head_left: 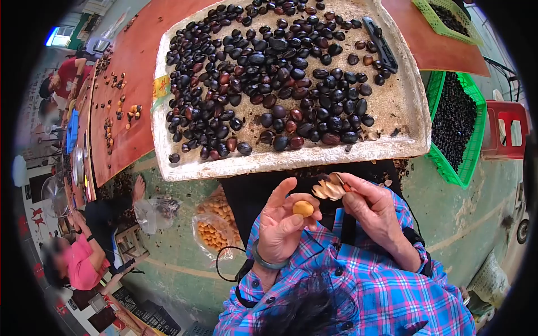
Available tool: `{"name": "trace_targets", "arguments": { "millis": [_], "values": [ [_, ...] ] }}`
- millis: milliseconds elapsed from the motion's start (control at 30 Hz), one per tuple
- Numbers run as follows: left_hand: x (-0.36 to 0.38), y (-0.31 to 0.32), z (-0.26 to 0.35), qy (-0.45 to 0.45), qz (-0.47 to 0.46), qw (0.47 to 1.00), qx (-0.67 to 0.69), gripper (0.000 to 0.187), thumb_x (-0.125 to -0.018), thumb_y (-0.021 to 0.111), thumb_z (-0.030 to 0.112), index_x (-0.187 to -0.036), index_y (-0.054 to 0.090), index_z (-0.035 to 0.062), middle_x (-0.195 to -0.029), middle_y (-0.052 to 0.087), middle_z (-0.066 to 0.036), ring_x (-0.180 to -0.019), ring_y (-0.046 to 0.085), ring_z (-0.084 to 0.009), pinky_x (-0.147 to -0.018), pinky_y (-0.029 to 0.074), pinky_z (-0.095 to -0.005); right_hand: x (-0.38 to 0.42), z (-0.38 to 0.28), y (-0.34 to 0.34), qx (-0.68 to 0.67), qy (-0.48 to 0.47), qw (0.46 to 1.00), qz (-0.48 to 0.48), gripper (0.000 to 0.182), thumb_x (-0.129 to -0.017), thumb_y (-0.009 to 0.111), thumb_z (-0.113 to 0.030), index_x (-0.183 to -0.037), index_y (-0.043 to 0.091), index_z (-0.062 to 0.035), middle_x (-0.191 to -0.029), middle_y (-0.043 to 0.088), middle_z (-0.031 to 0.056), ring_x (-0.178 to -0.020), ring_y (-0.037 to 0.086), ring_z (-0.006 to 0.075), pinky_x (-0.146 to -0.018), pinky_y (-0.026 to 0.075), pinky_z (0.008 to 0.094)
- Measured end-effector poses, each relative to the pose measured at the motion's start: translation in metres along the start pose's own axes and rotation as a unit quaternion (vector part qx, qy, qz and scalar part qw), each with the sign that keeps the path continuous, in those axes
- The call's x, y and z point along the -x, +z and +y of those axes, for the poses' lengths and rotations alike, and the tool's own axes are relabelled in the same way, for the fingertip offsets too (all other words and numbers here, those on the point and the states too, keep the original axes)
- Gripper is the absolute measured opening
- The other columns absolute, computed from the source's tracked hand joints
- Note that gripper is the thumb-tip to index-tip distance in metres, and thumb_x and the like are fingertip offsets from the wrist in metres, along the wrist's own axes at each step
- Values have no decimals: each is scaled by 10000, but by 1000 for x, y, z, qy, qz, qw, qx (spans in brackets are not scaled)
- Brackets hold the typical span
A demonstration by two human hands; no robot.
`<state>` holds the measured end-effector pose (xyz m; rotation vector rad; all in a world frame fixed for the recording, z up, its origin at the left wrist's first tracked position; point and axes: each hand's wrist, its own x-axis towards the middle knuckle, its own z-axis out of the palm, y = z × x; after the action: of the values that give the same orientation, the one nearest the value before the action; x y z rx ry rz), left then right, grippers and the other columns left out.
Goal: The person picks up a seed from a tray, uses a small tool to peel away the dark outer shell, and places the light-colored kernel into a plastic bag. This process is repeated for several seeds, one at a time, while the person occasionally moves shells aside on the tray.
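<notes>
My left hand (280, 227), palm up, holds a round yellow peeled nut (303, 209) between thumb and fingers. Close beside it, my right hand (370, 204) is closed on a small tool with a red part (344, 185), its working end mostly hidden. Pale, layered pieces of shell or peel (328, 189) show at the tips of the right fingers. Both hands are above my lap, just below the near rim of a large off-white tray (291, 162). Glossy dark brown nuts (269, 73) are spread over the tray.
A dark cutter (381, 47) lies at the tray's right side. To the right are a green basket of dark nuts (457, 120) and a red stool (506, 129). A plastic bag of yellow nuts (213, 227) is on the floor. Two people (87, 257) sit at left.
</notes>
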<state>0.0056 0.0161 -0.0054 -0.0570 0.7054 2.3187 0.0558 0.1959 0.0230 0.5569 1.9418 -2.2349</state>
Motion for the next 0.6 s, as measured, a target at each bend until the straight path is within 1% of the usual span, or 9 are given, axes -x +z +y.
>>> {"name": "trace_targets", "arguments": {
  "millis": [133, 200, 267, 333, 367, 433, 467, 533, 600],
  "values": [
    [1, -1, -2, 71, -4, 995, -71, 601, -778, 593, -81, -1321, 367, 44, -1100, 566, -203, -939, 599, -229, -760, 505, -285, 0, 5, 3, 169, -105, 979, 31, 277, -860, 564, -98, -1115, 558, 9, -706, 582, 111, -628, 537, 102, -563, 441, 258],
    [3, 1, -2, 130, 48, 961, -238, 621, -732, 626, -93, -1296, 399, 29, -1070, 585, -211, -939, 603, -246, -829, 490, -313, 1, -9, -3, 222, 43, 973, -38, 257, -870, 574, -165, -1031, 574, 35, -736, 590, 49, -662, 522, 75, -604, 428, 215],
    [5, 3, -1, 147, 30, 953, -264, 608, -746, 632, -104, -1291, 379, -5, -1104, 585, -192, -990, 588, -212, -862, 477, -300, 0, -9, -4, 211, 64, 974, -48, 252, -860, 598, -195, -967, 587, 33, -729, 587, 34, -690, 535, 76, -648, 437, 203],
    [5, 12, -2, 176, 43, 924, -336, 526, -734, 647, -90, -1220, 464, -9, -1101, 590, -180, -958, 598, -207, -844, 481, -292, 1, 1, -3, 73, 18, 995, -64, 219, -831, 634, -187, -922, 598, 9, -633, 532, 45, -595, 465, 81, -536, 393, 239],
    [6, 13, -2, 173, 41, 926, -333, 526, -734, 647, -90, -1220, 464, -9, -1101, 590, -180, -958, 598, -207, -844, 481, -292, 1, -2, 0, 60, 26, 996, -63, 237, -826, 646, -202, -933, 600, 4, -664, 528, 13, -618, 450, 61, -545, 388, 229],
    [7, 16, -2, 203, 20, 809, -550, 443, -704, 666, -89, -1123, 544, -12, -1069, 601, -160, -921, 607, -208, -832, 481, -285, -1, -1, 5, 13, 30, 996, -82, 250, -825, 649, -208, -946, 601, 5, -681, 533, 10, -625, 449, 59, -548, 387, 226],
    [5, 19, -1, 201, 18, 812, -547, 443, -704, 666, -89, -1123, 544, -12, -1069, 601, -160, -921, 607, -208, -832, 481, -285, -2, 0, 5, -36, 33, 993, -106, 262, -824, 653, -214, -959, 603, 5, -698, 538, 7, -632, 448, 56, -551, 385, 223],
    [1, 27, 0, 244, -47, 759, -602, 484, -728, 656, -82, -1179, 493, -13, -994, 638, -141, -968, 570, -215, -837, 466, -311, -3, -2, 2, -23, 28, 993, -116, 288, -821, 661, -226, -979, 603, 8, -717, 534, -4, -635, 437, 55, -554, 380, 219],
    [0, 35, -1, 248, -37, 768, -590, 391, -706, 681, -49, -1080, 570, -17, -1057, 592, -132, -924, 601, -215, -828, 483, -306, -3, -8, 0, -12, 33, 993, -117, 292, -808, 672, -206, -993, 601, 8, -738, 573, 17, -667, 504, 68, -584, 420, 229]
  ]
}}
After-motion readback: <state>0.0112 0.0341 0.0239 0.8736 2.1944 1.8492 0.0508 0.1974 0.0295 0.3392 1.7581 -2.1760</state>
